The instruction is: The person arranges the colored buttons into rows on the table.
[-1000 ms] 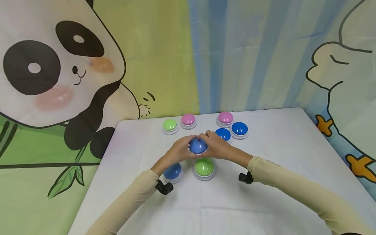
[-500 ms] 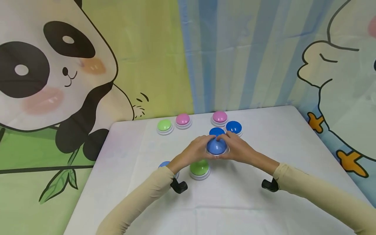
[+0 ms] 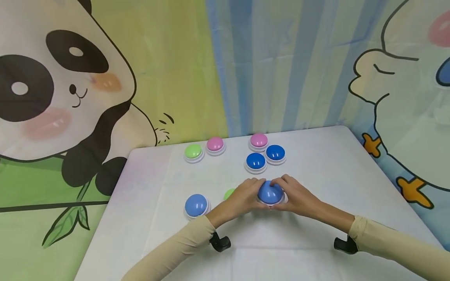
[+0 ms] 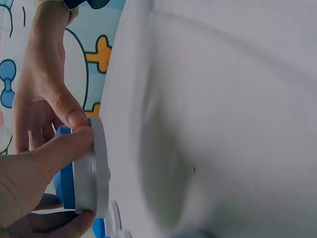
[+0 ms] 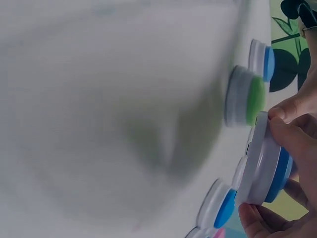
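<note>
Both hands hold one blue push button (image 3: 270, 193) with a domed top and a round white base. My left hand (image 3: 246, 197) grips its left side and my right hand (image 3: 297, 196) its right side. In the left wrist view the two thumbs meet at the near rim of the white base (image 4: 91, 181), which is raised over the tabletop. A green button (image 3: 229, 193) is mostly hidden behind my left hand in the head view; the right wrist view shows its green dome (image 5: 255, 100). Another blue button (image 3: 195, 205) sits left of my left wrist.
On the white table (image 3: 281, 257), two more blue buttons (image 3: 256, 161) and a pink button (image 3: 258, 140) cluster beyond the hands. Farther left stand another pink button (image 3: 215, 144) and a green button (image 3: 193, 151). A cartoon-printed curtain (image 3: 175, 78) hangs behind the table.
Both hands have carried the blue button rightward and toward the body, from behind the near green button to its right. The two far blue buttons are now uncovered; the near green one is mostly covered.
</note>
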Available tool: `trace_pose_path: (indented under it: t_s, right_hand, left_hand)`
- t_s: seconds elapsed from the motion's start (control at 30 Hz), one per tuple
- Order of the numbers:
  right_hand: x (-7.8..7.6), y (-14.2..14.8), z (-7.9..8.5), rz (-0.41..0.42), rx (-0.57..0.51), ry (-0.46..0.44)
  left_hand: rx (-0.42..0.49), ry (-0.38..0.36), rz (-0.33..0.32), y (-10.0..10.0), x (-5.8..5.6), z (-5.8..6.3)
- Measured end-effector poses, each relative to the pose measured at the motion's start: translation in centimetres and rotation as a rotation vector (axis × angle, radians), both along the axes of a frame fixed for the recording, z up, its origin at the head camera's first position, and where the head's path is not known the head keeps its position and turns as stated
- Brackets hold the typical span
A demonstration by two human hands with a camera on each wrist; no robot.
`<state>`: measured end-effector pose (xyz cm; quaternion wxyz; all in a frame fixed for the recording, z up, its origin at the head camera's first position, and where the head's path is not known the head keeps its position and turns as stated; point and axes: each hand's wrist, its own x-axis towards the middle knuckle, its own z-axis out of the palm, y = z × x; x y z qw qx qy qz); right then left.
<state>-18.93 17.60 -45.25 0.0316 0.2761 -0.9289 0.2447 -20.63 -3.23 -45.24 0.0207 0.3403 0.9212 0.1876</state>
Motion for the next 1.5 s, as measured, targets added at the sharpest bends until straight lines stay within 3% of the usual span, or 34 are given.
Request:
trace_pose_path:
  t_s: [0.33,0.5,0.97,1.1,1.37,1.43,1.5]
  right_hand:
    - [-0.2,2.4,-1.7,-0.028,0.025,0.012]
    - [-0.2,3.2,-3.1,-0.020,0.056,0.005]
    - [-1.0,4.3,-5.5,-0.011,0.055,0.037]
    - [-1.3,4.5,-5.4,0.019,0.053,0.071]
    - [-1.4,4.6,-4.0,0.019,0.181,0.051]
    - [-2.2,4.4,-3.2,0.011,0.200,0.072]
    - [-3.6,3.8,-2.2,0.016,0.202,0.094]
  left_hand:
    - [-0.023,0.018,-0.002,3.0,-0.4,-1.7]
    - [-0.086,0.037,-0.014,4.3,-0.1,-2.8]
    - [-0.134,0.078,0.046,5.3,0.1,-3.9]
    - [-0.149,0.087,0.056,5.3,0.0,-3.9]
    - [-0.143,-0.018,0.055,4.1,0.2,-2.8]
    - [-0.145,-0.048,0.076,3.4,-0.4,-1.9]
    - [-0.152,-0.074,0.106,2.6,-1.9,-0.8]
